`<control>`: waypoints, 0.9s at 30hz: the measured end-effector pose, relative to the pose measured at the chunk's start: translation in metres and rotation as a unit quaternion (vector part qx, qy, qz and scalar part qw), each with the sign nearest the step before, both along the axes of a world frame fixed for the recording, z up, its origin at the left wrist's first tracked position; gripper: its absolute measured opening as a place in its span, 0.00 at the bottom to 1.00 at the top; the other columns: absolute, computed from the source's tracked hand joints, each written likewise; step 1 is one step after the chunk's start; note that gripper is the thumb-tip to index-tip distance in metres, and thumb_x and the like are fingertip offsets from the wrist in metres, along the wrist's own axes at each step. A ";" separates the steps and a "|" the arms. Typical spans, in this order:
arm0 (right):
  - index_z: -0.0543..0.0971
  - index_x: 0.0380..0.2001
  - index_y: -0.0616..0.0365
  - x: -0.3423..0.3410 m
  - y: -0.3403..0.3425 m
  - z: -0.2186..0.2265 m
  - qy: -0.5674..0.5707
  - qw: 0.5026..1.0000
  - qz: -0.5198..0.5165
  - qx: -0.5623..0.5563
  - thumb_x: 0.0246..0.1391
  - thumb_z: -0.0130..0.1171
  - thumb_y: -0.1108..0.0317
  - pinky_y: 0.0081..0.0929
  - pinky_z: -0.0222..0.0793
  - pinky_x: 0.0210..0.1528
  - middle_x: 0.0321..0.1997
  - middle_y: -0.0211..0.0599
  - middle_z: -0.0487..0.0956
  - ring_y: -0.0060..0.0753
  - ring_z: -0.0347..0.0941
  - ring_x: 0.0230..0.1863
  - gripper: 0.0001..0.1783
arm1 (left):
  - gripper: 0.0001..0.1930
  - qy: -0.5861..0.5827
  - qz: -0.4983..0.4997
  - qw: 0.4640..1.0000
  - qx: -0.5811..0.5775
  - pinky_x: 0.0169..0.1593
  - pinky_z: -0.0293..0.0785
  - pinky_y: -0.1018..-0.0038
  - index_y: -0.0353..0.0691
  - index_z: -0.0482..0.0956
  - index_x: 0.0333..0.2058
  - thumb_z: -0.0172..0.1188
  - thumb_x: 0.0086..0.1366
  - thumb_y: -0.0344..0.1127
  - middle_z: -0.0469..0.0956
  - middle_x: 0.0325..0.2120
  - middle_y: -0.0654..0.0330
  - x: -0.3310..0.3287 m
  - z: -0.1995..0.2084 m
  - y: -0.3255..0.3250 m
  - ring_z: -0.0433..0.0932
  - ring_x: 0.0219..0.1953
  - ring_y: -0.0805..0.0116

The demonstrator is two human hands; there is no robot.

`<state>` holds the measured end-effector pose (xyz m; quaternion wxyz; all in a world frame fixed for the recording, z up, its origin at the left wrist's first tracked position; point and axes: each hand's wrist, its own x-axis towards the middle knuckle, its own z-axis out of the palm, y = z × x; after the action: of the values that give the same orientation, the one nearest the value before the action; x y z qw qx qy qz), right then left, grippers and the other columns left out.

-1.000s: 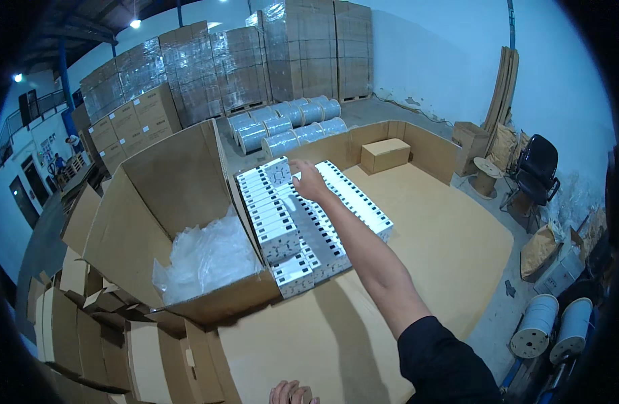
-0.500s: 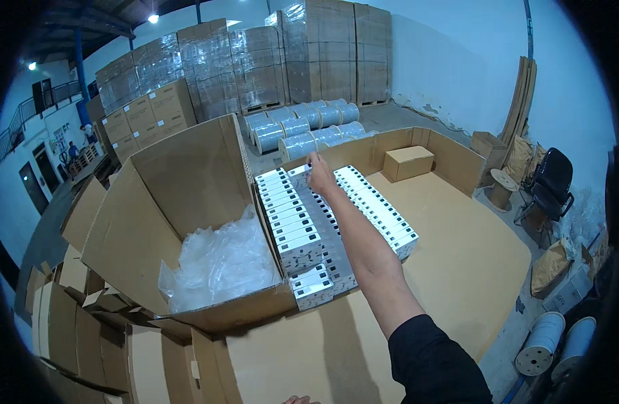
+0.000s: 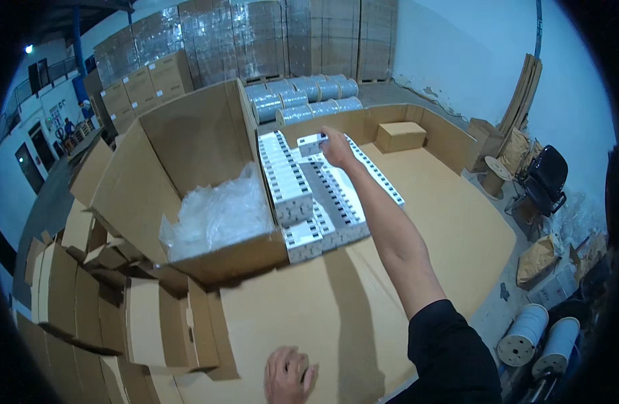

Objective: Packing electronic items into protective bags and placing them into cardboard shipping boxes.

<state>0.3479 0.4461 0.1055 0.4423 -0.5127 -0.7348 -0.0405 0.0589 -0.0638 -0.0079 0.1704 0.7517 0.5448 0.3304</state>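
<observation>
My right hand (image 3: 335, 148) reaches far over the table, its fingers closed on the end of a white box (image 3: 311, 144) with a dark square label. That box is held above the stacked rows of like white boxes. To the left of it runs a taller row of white boxes (image 3: 286, 182), standing against the big carton. Lower white boxes (image 3: 302, 244) lie at the near end of the stack. My left hand (image 3: 289, 377) is low over the near cardboard surface, fingers loosely bent and apart, with nothing seen in it.
A large open carton (image 3: 188, 135) holds crumpled clear plastic bags (image 3: 222, 212). Open empty cartons (image 3: 161, 323) stand at the left. A small closed brown box (image 3: 400, 137) sits at the table's far end, inside a cardboard rim (image 3: 451, 135). Cable spools (image 3: 523, 334) and a black chair (image 3: 548, 178) stand at the right.
The view has tilted down. My right hand has lifted the white box off the rows. My left hand has come further into view at the bottom.
</observation>
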 end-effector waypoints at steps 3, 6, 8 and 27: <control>0.77 0.47 0.56 0.008 -0.056 0.010 0.015 0.999 0.020 -0.044 0.51 0.61 0.76 0.49 0.69 0.56 0.47 0.53 0.80 0.62 0.74 0.53 0.18 | 0.17 0.005 -0.020 0.999 0.041 0.57 0.70 0.55 0.35 0.76 0.45 0.67 0.56 0.29 0.72 0.49 0.47 -0.005 0.014 0.012 0.73 0.53 0.45; 0.76 0.48 0.58 0.018 -0.122 0.014 0.049 0.999 0.020 -0.006 0.51 0.62 0.77 0.49 0.71 0.52 0.47 0.55 0.80 0.61 0.76 0.50 0.19 | 0.18 -0.046 0.007 0.999 -0.010 0.58 0.70 0.57 0.33 0.75 0.47 0.66 0.59 0.29 0.73 0.49 0.45 -0.010 0.015 0.021 0.73 0.54 0.45; 0.76 0.48 0.59 0.022 -0.168 0.017 0.100 0.994 0.012 -0.041 0.52 0.63 0.76 0.46 0.73 0.46 0.45 0.55 0.81 0.58 0.79 0.44 0.18 | 0.17 -0.092 0.011 0.996 -0.012 0.57 0.70 0.57 0.33 0.74 0.48 0.65 0.61 0.30 0.73 0.49 0.45 -0.012 0.014 0.030 0.73 0.52 0.46; 0.75 0.49 0.63 -0.169 -0.372 -0.079 0.164 0.928 0.245 -0.227 0.57 0.58 0.82 0.25 0.78 0.35 0.44 0.42 0.80 0.28 0.80 0.32 0.16 | 0.15 -0.551 0.088 0.822 -0.113 0.33 0.77 0.78 0.40 0.72 0.55 0.49 0.78 0.41 0.80 0.31 0.59 -0.065 -0.011 0.097 0.79 0.29 0.75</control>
<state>0.1788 0.0745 0.0270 0.4242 -0.4028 -0.7446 0.3215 -0.0063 0.0337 -0.0194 0.4964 0.3688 0.4573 0.6391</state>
